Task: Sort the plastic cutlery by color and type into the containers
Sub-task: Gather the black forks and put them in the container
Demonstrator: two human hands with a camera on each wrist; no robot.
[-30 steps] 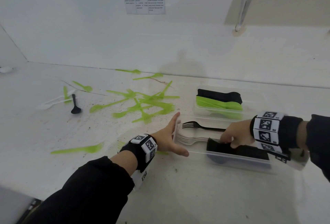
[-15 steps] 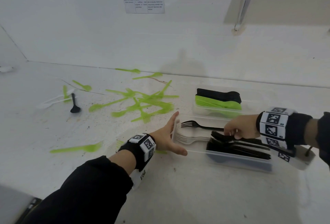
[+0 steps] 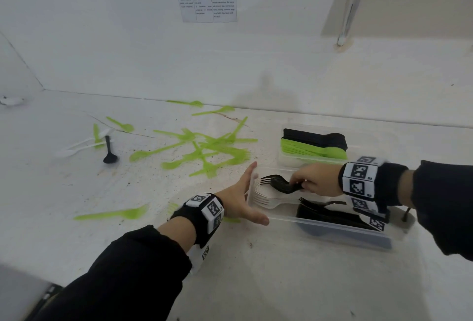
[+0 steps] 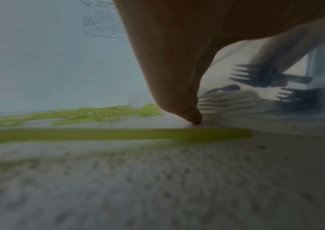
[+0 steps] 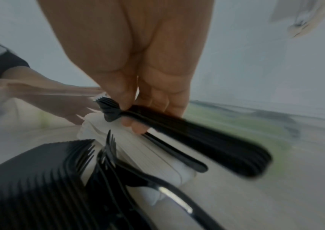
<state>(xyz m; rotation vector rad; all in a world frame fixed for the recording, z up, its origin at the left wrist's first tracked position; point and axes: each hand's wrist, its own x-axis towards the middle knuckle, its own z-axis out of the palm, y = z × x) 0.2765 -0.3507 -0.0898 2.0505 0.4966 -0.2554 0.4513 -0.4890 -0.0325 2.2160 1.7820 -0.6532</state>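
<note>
Above the white forks, black forks pinched in right hand; left hand flat.

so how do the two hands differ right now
The left hand is flat and open, fingers straight, pressed against the near container's end wall; the right hand curls its fingers round a bunch of black forks above that container. Both wear black wristbands with square-patterned markers.

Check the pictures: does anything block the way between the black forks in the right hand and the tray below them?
Nothing visible does. The right hand grips the black forks just above the open tray, over its white forks. The left hand rests outside the tray's end.
</note>
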